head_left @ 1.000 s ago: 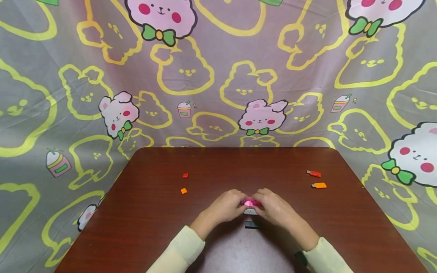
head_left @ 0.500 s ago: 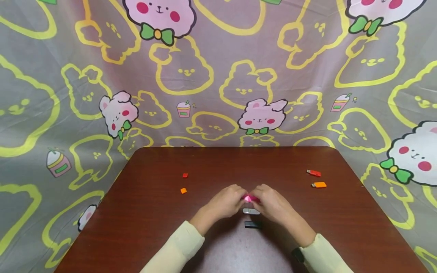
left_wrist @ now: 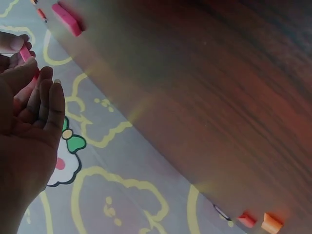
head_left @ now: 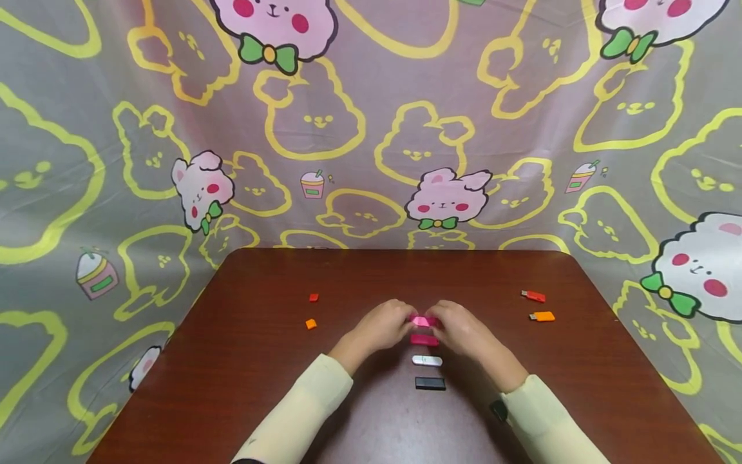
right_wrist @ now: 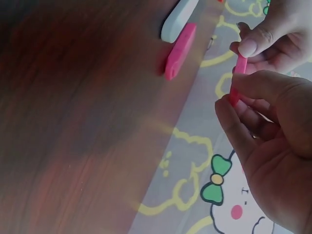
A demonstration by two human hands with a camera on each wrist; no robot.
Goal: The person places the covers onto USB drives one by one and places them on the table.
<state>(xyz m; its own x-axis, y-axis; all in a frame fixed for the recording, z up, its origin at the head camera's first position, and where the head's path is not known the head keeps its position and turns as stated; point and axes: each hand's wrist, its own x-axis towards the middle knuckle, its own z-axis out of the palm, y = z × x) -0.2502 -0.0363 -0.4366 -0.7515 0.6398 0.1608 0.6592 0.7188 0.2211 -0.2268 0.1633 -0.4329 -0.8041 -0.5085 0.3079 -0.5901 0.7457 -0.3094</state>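
Note:
Both hands meet over the middle of the table around one small pink USB stick (head_left: 424, 321). My left hand (head_left: 385, 324) pinches its left end, and my right hand (head_left: 461, 327) pinches the right end between thumb and fingers. In the right wrist view the held pink stick (right_wrist: 240, 68) looks slim and whole, with both thumbs on it; its ends are covered by fingers. Just nearer than the hands, a second pink USB stick (head_left: 425, 339) lies flat on the table. A white USB stick (head_left: 427, 361) and a black one (head_left: 430, 384) follow in a column towards me.
At the right lie a red USB stick (head_left: 533, 296) and an orange USB stick (head_left: 542, 316), metal plugs bare. Across from them, at the left, are a small red cap (head_left: 314, 298) and an orange cap (head_left: 311, 324). A patterned cloth (head_left: 371, 129) hangs behind the table (head_left: 261, 399).
Both hands have moved away from me, up the table, with the pink stick between them. The second pink stick and all of the white one now show below the hands.

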